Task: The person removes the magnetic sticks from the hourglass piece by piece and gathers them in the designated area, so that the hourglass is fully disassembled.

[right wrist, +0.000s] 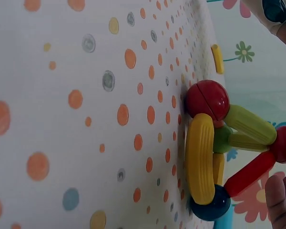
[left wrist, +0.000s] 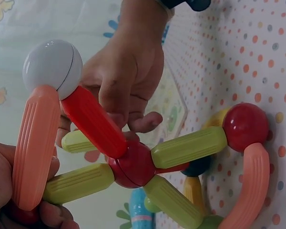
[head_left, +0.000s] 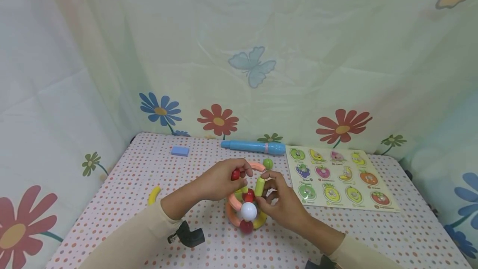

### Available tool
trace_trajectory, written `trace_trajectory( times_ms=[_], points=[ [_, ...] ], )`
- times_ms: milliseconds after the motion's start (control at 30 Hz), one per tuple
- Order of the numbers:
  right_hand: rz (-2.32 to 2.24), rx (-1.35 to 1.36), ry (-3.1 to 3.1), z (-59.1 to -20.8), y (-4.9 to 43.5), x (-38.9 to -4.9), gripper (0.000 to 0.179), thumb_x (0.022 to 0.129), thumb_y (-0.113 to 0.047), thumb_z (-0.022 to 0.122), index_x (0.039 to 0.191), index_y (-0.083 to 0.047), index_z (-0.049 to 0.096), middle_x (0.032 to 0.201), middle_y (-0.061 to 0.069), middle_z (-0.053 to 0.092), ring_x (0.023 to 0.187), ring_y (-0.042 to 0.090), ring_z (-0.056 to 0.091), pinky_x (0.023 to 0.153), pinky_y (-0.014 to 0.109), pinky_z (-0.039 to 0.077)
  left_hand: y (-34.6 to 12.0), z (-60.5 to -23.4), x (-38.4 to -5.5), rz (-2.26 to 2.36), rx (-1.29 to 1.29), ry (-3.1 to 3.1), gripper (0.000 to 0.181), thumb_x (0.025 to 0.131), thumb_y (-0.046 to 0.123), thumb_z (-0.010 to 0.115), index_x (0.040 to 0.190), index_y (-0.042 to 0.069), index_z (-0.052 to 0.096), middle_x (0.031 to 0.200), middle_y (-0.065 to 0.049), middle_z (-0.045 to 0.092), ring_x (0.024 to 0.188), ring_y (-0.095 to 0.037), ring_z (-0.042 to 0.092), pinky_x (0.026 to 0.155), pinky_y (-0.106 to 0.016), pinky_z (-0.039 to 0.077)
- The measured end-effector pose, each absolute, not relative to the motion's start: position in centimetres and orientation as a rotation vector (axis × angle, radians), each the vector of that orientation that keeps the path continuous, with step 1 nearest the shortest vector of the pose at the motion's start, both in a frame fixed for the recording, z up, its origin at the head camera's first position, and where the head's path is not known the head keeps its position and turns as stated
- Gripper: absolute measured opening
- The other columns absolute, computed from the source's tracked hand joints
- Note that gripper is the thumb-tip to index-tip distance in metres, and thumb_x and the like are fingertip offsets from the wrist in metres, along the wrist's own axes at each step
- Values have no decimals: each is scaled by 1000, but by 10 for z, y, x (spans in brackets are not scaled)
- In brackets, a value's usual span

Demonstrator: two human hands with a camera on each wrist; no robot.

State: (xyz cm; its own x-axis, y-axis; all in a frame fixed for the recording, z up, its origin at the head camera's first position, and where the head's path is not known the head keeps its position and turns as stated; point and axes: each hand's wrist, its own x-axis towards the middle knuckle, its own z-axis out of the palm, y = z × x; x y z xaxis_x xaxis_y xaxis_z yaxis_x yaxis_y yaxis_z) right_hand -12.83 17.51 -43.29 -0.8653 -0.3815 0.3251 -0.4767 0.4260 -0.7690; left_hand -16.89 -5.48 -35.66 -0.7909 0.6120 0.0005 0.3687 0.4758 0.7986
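A magnetic ball-and-stick structure stands on the table between both hands. My left hand (head_left: 224,179) grips a red ball (head_left: 235,174) at its upper left, where a curved orange stick (left wrist: 35,148) and a green stick (left wrist: 78,183) meet. My right hand (head_left: 281,200) pinches an upright light-green stick (head_left: 259,187) beside the central red ball (left wrist: 133,164). A red stick (left wrist: 95,121) links that ball to a white ball (head_left: 248,211). Low in the structure are another red ball (head_left: 246,226), a yellow curved stick (right wrist: 199,160) and a dark blue ball (right wrist: 210,202).
A loose yellow curved stick (head_left: 154,195) lies left of my left forearm. Farther back are a blue block (head_left: 180,151) and a blue microphone-shaped toy (head_left: 254,147). A fruit sticker sheet (head_left: 337,179) lies to the right. Floral cloth hangs behind the table.
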Motion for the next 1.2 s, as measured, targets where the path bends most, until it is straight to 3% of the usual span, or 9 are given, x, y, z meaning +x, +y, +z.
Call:
trace_trajectory(
  times_ms=[133,333,867,1200],
  points=[
    [1433,780,-2571,-431,182,-127,67,84,6,78,134,-14,38,94,-2,65,71,11,62,62,28,55,-55,-357,-169,1224,813,2433,16,98,4,67,112,12,65,83,-1,59,70,-14,53,58,-27,45],
    [1433,723,-2619,-426,197,-125,69,82,6,79,135,-14,39,90,-6,64,81,11,59,64,27,53,-54,-358,-169,1217,800,2439,17,98,5,68,109,17,64,85,0,59,70,-14,53,59,-26,45],
    [1371,557,-2811,-411,251,-112,66,83,-1,83,135,-7,42,88,-3,62,73,14,57,63,26,49,-54,-356,-168,1201,785,2445,17,99,9,67,111,20,64,87,1,60,68,-12,54,59,-25,45],
    [1221,512,-2892,-412,278,-106,62,77,-8,90,127,-9,53,95,2,55,82,20,54,62,25,48,-55,-356,-167,1191,790,2457,15,99,9,67,104,21,59,89,2,59,72,-13,55,60,-26,45]
  ],
)
